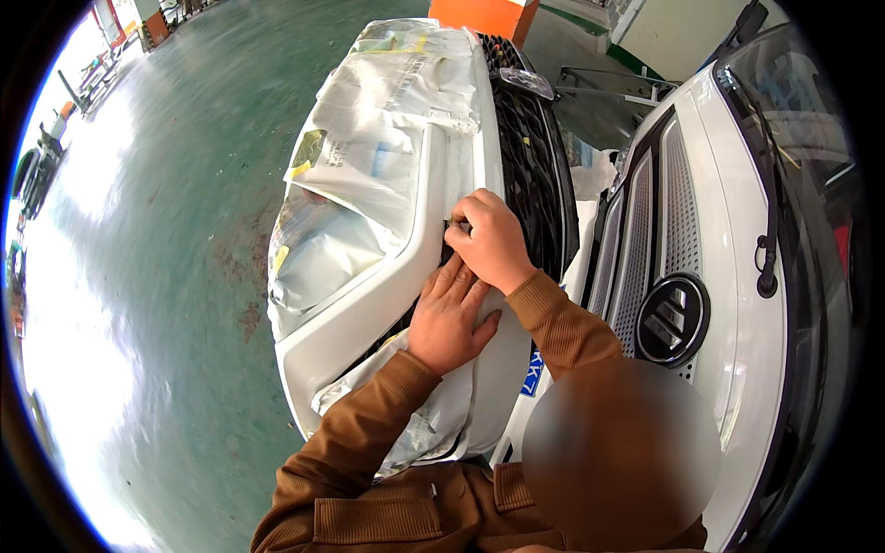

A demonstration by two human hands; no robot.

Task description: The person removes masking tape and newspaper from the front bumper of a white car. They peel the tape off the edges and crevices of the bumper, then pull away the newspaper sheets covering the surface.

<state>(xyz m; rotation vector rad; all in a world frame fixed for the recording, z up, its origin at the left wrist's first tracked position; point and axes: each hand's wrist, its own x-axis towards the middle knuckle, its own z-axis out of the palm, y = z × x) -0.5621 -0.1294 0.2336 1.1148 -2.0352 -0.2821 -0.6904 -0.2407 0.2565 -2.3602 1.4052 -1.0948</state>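
Observation:
A white car bumper (318,355) lies in front of me, partly covered in crinkled translucent plastic film (369,111). A black mesh grille (530,166) runs along its right side. My left hand (450,318) rests on the bumper with its fingers stretched out, the tips reaching toward a dark opening in the white panel. Just beyond it, my right hand (491,240) is closed in a pinch at the edge of that opening. Whatever its fingers hold, if anything, is hidden by the hand.
Close on the right stands a white vehicle with a round black emblem (672,318) and a wiper (767,263). An orange block (489,17) is beyond the bumper's far end. Green, shiny floor (175,230) spreads to the left.

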